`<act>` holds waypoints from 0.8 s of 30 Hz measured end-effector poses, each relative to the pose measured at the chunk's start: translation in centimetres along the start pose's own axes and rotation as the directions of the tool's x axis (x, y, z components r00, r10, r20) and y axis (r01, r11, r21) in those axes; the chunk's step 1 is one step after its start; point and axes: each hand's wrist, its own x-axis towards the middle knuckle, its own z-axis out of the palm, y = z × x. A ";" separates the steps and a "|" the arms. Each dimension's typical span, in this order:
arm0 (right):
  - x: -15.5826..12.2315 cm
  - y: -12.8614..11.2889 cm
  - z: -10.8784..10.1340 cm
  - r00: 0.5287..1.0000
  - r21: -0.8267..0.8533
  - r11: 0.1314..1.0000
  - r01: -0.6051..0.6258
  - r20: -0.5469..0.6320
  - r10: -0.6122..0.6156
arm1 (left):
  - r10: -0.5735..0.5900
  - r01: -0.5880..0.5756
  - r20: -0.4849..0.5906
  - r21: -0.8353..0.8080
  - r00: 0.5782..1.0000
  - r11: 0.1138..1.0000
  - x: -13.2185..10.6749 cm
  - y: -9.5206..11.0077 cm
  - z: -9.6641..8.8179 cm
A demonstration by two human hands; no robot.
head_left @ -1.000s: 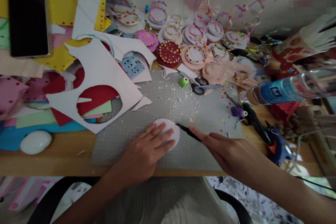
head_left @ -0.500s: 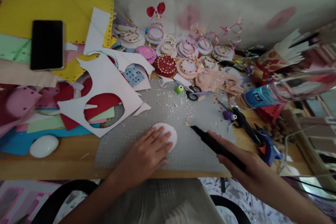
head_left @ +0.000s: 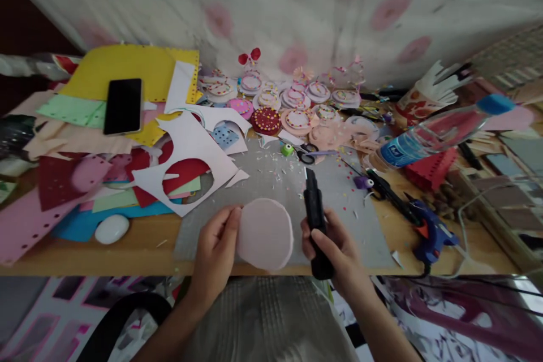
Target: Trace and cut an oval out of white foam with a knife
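Between thumb and fingers, my left hand (head_left: 217, 251) pinches the left edge of a pale round disc (head_left: 265, 235), which looks like foam or thick paper. The disc is lifted over the front of the grey cutting mat (head_left: 263, 175). My right hand (head_left: 335, 251) is wrapped round a black utility knife (head_left: 314, 209), its blade end pointing up and away from me, to the right of the disc and apart from it. Small scraps lie scattered on the mat. A white sheet with a round hole (head_left: 203, 136) lies left of the mat's middle.
Small decorated round pieces (head_left: 266, 120) stand along the back, with scissors (head_left: 306, 154) before them. To the right are a plastic bottle (head_left: 407, 147), a blue glue gun (head_left: 432, 232) and a paper cup of strips (head_left: 418, 103). A phone (head_left: 123, 106) and white mouse (head_left: 111, 229) sit left.
My left hand has gone from lying flat on the disc to holding it up by its edge. The knife has swung upright and moved closer to the disc. The view has shifted.
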 end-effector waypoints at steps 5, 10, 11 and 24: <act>-0.5 -1.2 3.9 0.990 0.260 0.958 -0.121 0.107 0.095 | -0.061 0.062 0.010 -0.039 0.998 0.997 -1.5 0.5 -0.2; -0.7 -1.9 4.7 0.967 0.345 0.905 -0.248 0.027 0.254 | -0.136 0.145 0.072 -0.147 0.988 0.978 -2.5 0.4 0.1; -0.7 -1.8 4.7 0.960 0.364 0.892 -0.267 0.026 0.277 | -0.147 0.160 0.082 -0.183 0.986 0.970 -2.6 0.3 0.3; -0.1 -1.2 3.3 0.976 0.184 0.960 -0.210 -0.010 0.216 | -0.207 0.339 0.447 -0.238 0.870 0.910 -2.5 0.3 1.1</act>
